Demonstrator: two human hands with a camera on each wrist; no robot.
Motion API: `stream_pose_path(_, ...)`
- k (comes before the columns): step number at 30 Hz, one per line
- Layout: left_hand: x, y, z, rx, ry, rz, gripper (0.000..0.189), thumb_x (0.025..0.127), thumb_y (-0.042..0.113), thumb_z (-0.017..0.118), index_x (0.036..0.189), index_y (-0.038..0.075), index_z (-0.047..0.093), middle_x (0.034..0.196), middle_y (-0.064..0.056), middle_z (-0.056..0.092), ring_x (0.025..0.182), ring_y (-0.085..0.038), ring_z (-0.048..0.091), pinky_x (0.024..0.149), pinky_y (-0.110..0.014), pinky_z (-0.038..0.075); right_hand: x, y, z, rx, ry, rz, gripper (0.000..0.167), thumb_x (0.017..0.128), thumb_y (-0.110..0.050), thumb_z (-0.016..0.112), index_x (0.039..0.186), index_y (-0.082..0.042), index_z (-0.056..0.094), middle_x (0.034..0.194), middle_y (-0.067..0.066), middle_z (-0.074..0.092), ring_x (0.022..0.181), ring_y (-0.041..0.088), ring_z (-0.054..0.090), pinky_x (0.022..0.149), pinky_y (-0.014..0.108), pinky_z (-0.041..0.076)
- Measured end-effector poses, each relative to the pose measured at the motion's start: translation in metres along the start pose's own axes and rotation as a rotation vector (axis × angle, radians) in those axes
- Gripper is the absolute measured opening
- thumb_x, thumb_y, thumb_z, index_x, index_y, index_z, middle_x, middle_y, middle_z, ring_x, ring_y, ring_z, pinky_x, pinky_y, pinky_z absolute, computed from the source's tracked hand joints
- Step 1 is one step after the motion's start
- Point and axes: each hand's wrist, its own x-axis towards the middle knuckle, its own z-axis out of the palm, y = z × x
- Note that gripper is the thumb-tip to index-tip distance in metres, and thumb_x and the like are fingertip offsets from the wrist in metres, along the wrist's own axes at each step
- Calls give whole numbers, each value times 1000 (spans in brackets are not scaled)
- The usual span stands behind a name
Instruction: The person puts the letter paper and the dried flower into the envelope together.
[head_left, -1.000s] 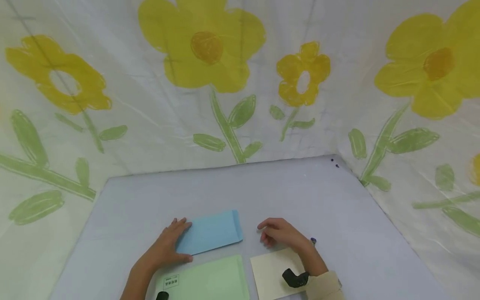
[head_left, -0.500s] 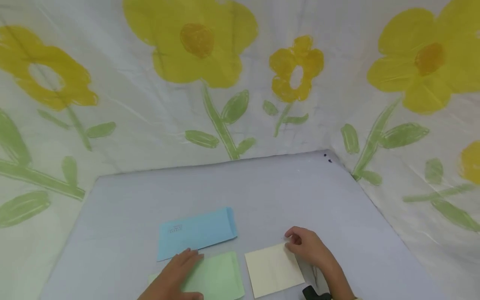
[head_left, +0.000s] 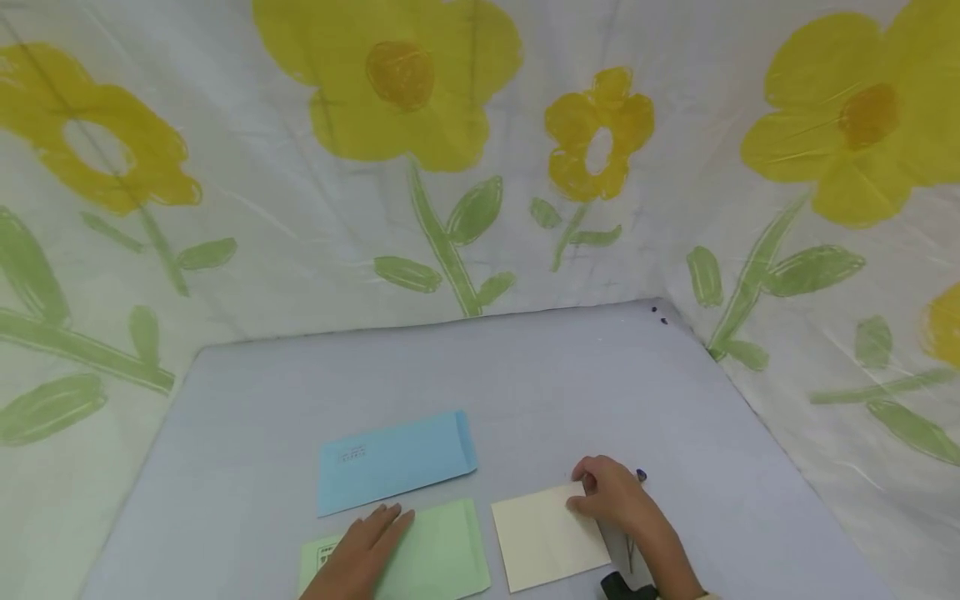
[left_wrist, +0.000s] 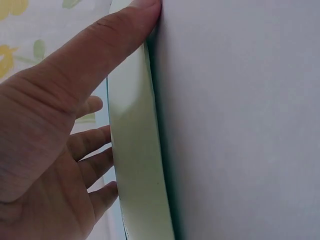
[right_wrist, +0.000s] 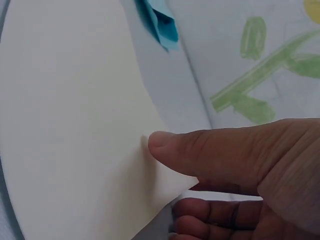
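My left hand (head_left: pixel 358 552) lies over a pale green envelope (head_left: pixel 438 546) with its fingers extended. In the left wrist view, the thumb reaches the near edge of the green envelope (left_wrist: pixel 137 145), and the fingertips touch its far side. My right hand (head_left: pixel 617 500) pinches the upper right corner of a cream square sheet (head_left: pixel 547 537). The right wrist view has the thumb on top of the cream sheet (right_wrist: pixel 70 120) and the other fingers curled below the corner. Beyond the green envelope lies a light blue envelope (head_left: pixel 393 462) with small print and a flap at its right end.
A thin stemmed item with a dark blue tip (head_left: pixel 641 475) lies by the right forearm, partly hidden. A black wrist camera piece (head_left: pixel 622 587) sits near the right wrist. The grey table (head_left: pixel 480 371) meets a flower-printed white curtain (head_left: pixel 300 250) behind and at both sides.
My left hand has left the blue envelope and come nearer, onto the green one. My right hand has moved right and nearer and now pinches the cream sheet's corner. The view has shifted slightly.
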Motion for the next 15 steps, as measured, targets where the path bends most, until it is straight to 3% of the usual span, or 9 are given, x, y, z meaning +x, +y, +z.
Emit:
stream_pose_path(8,-2,3,0,-1,1,-34,108,69,82,68,146,8,51,140,-10,57,126,-33,56,99,-59,49,-2,-2,1,11,19,-20,21,74,0,82,82,-9,65,75,0,53,70,15,49,59,30,46)
stream_pose_path(15,-2,4,0,-13,6,-50,106,68,80,70,145,9,53,136,-7,59,123,-28,58,99,-59,49,-2,9,-7,186,-98,-95,12,86,-3,73,85,-8,63,80,-2,61,74,17,56,62,32,50)
